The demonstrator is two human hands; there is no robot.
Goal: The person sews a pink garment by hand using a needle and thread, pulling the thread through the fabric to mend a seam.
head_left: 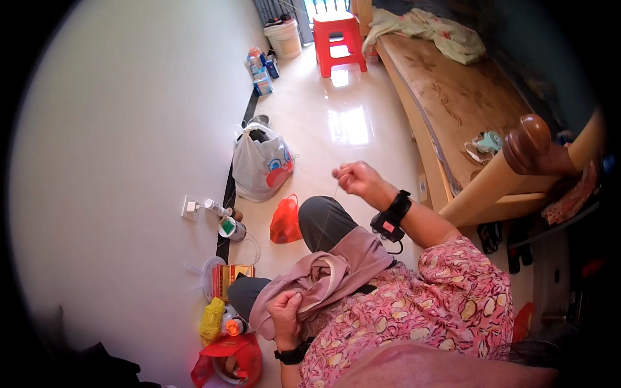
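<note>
A dusty-pink cloth garment (352, 255) with a pale inner edge lies bunched across my lap, over dark grey trousers. My left hand (285, 315) is closed on a fold at its near left side. My right hand (359, 179) is raised well above and beyond the cloth, fingers pinched together. From those fingers a fine thread (334, 194) runs down to the garment, pulled fairly straight. Whether a needle is in the pinch is too small to tell. Black bands circle both wrists, and a small black box hangs by the right one.
To the left by the wall stand a white plastic bag (255, 168), a small red bag (284, 220), a plugged-in cable and several boxes and bottles. A wooden bed (446, 84) runs along the right. A red stool (339, 45) stands at the far end.
</note>
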